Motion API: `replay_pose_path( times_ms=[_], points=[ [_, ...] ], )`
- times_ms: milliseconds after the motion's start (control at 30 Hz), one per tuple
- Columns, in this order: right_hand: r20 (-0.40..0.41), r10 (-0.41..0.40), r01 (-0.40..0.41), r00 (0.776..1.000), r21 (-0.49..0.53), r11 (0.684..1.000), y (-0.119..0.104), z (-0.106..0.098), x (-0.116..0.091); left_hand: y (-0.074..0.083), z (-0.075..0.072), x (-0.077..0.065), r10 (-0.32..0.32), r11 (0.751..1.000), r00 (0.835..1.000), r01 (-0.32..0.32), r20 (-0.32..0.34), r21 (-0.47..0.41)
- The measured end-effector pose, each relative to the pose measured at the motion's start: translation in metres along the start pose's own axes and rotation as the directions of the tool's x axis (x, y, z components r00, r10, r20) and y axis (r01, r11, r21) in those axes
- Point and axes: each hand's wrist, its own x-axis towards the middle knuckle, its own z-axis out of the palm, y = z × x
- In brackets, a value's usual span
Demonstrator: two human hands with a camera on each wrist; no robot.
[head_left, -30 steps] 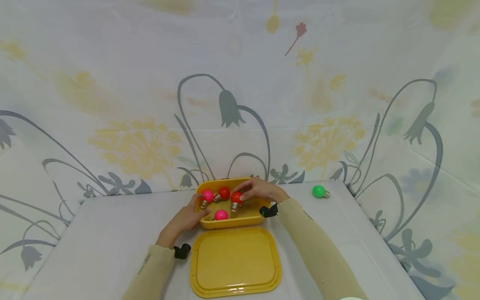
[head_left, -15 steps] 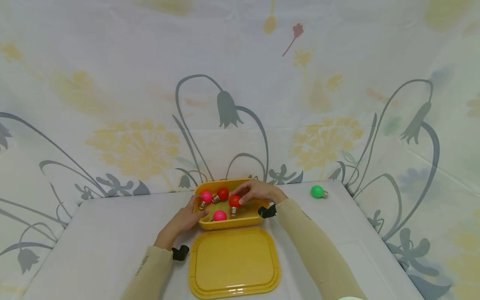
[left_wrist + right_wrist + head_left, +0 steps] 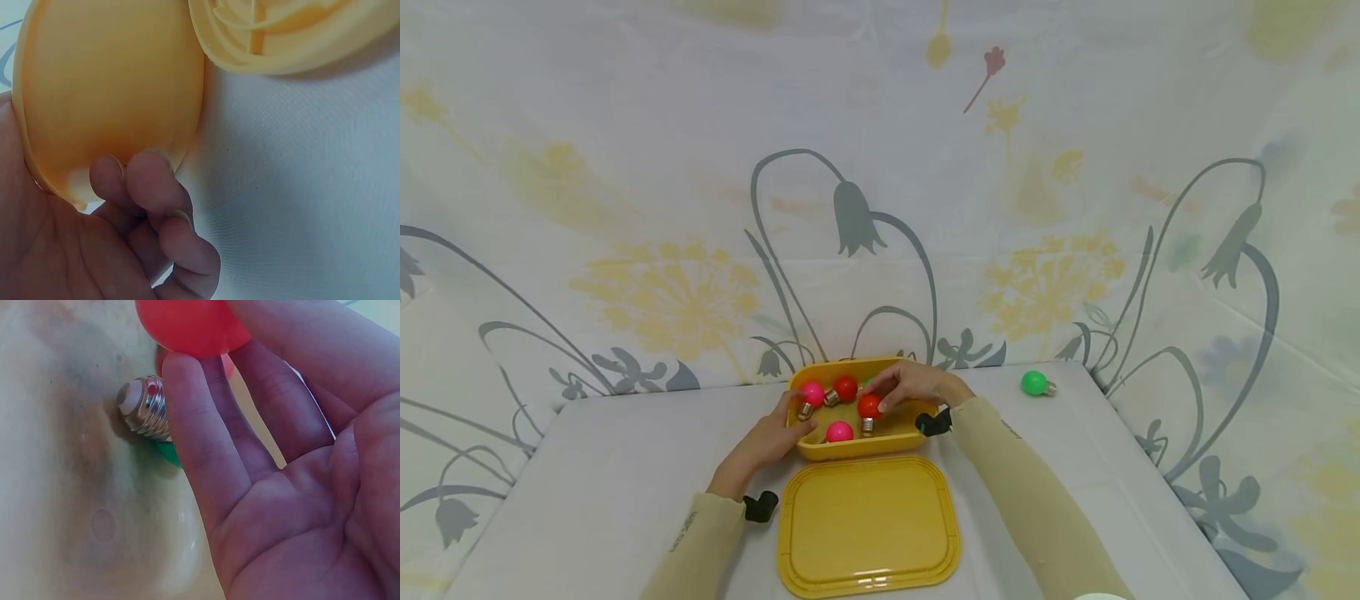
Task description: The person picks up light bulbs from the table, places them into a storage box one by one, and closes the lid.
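My right hand (image 3: 916, 382) is inside a yellow plastic box (image 3: 880, 447) and pinches a red light bulb (image 3: 869, 406) by its globe, metal base down. In the right wrist view the red globe (image 3: 190, 325) sits between thumb and fingertips. Behind those fingers lies a green bulb (image 3: 167, 452), mostly hidden, its screw base (image 3: 150, 409) showing. My left hand (image 3: 771, 439) grips the box's left end, close to a pink bulb (image 3: 812, 393). Another red bulb (image 3: 846, 387) and a second pink bulb (image 3: 839, 431) also lie in the box.
A yellow lid (image 3: 868, 525) lies flat on the white table (image 3: 625, 500) in front of the box. Off to the right, near the back edge, rests another green bulb (image 3: 1034, 383). A patterned cloth backdrop (image 3: 700, 208) rises directly behind the table.
The red bulb in my right hand has come slightly nearer the box's front. A bit of green now shows behind that hand. My left hand keeps its place on the box.
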Motion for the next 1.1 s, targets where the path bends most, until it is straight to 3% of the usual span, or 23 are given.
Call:
replay_pose_path(
  times_ms=[533,1100],
  points=[
    [0.01,0.007,-0.007,1.0,-0.008,1.0,0.0016,0.0001,0.001,-0.0012,0.0003,-0.0016,0.001,1.0,1.0,-0.001,0.005,-0.006],
    [0.036,0.038,-0.034,0.999,-0.106,0.994,-0.0001,0.0002,0.0019,-0.0009,0.0001,0.0001,-0.009,1.0,1.0,0.009,0.009,-0.016]
  ],
)
